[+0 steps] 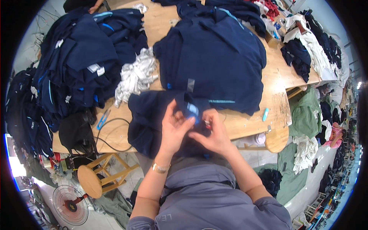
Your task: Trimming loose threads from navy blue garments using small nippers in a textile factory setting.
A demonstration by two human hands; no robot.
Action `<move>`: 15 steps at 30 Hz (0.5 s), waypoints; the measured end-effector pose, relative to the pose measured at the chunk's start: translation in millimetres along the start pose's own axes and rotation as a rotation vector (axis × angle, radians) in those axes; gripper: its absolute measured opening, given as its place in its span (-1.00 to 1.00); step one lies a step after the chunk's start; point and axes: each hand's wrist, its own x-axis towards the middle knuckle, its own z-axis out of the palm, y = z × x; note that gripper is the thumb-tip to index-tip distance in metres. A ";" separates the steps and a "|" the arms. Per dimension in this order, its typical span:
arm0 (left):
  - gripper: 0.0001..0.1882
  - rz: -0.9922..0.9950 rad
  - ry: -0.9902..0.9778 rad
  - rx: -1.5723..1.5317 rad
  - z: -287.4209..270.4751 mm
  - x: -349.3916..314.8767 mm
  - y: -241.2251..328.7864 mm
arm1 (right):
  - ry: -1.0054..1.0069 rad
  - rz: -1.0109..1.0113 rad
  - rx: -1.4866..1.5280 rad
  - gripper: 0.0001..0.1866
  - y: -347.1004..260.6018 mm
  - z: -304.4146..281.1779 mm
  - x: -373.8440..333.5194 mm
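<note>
A navy blue garment (147, 115) hangs over the table's near edge in front of me. My left hand (174, 130) pinches part of it, close to a small pale label (192, 109) and a bright blue spot. Close on the right, my right hand (216, 134) has its fingers curled around something small with a red part, mostly hidden, and its thumb points toward the left hand. Just beyond both hands lies a stack of navy garments (218, 57) with light blue trim.
A heap of navy garments (84, 53) and white cloth scraps (136, 74) lie to the left. A blue cutter (102, 119), black cable (111, 120) and teal marker (265, 114) rest on the wooden table (279, 90). Below left stand a stool (90, 181) and fan (71, 205). Another person's hand (94, 8) shows far left.
</note>
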 end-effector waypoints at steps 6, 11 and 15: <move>-0.39 0.047 -0.075 0.113 -1.9 12.5 20.1 | 0.480 0.042 0.267 -0.79 29.3 -49.4 53.5; -0.78 -0.101 -0.122 0.517 -25.0 -5.8 -7.5 | 0.727 0.076 -0.140 -0.78 72.2 -83.1 39.9; -0.65 -0.138 -0.360 0.990 -23.1 -31.3 -32.2 | 0.250 0.259 -0.185 -0.71 73.5 -55.0 -30.3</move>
